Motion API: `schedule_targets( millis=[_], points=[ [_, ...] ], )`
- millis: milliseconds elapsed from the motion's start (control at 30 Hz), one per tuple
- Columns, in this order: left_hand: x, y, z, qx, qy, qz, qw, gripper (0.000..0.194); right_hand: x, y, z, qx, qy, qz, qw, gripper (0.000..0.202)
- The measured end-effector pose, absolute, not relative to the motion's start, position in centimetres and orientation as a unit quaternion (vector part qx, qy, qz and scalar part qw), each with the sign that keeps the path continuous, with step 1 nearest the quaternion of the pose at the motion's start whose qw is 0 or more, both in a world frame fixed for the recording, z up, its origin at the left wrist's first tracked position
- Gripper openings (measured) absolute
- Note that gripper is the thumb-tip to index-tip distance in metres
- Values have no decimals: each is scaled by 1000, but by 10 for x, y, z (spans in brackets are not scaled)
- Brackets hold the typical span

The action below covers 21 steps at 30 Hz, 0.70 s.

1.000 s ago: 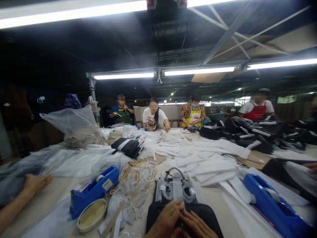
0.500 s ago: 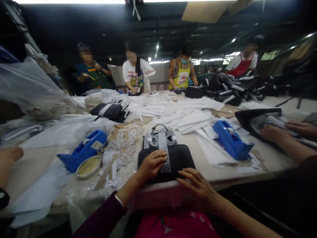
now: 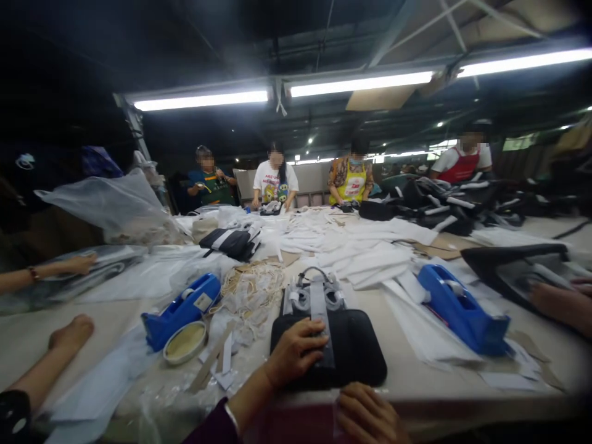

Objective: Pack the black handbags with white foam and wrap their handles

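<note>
In front of me on the table lies a black bag, its flap toward me. A grey strip runs down its middle, and a dark handle loop with wrapped grey straps shows at its far end. My left hand rests on the bag and the lower strip, fingers stretched out flat. My right hand is just below the bag's near right corner, at the table edge. Its fingers are bent and close together; their tips are hidden, and I cannot make out what they hold.
Blue tape dispensers stand left and right. Beside the left one are a tape roll and tangled cords. White sheets cover the middle. Co-workers' hands are at left and right; others stand across the table.
The view has tilted up, so things sit lower. My right hand has drawn back from the bag's near edge and its fingers have curled. My left hand stays on the bag.
</note>
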<state>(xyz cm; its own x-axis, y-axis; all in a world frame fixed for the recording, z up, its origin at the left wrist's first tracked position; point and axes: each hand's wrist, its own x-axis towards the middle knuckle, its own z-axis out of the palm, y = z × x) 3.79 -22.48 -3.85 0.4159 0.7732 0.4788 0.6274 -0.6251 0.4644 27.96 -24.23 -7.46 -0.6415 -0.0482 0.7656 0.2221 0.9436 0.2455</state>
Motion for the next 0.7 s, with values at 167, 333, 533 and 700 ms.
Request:
schedule_targets(
  millis=[167, 333, 533, 700],
  points=[
    [38, -221, -39, 842, 409, 338, 102, 39, 268, -271, -58, -63, -891, -75, 442, 33],
    [38, -217, -44, 846, 402, 340, 79, 37, 262, -288, -65, -94, -883, -61, 456, 34],
    [39, -214, -49, 851, 397, 340, 47, 32, 261, -302, -68, -123, -889, -46, 438, 32],
    [40, -211, -52, 854, 394, 338, 30, 29, 262, -317, -64, -149, -898, -17, 413, 36]
  ],
)
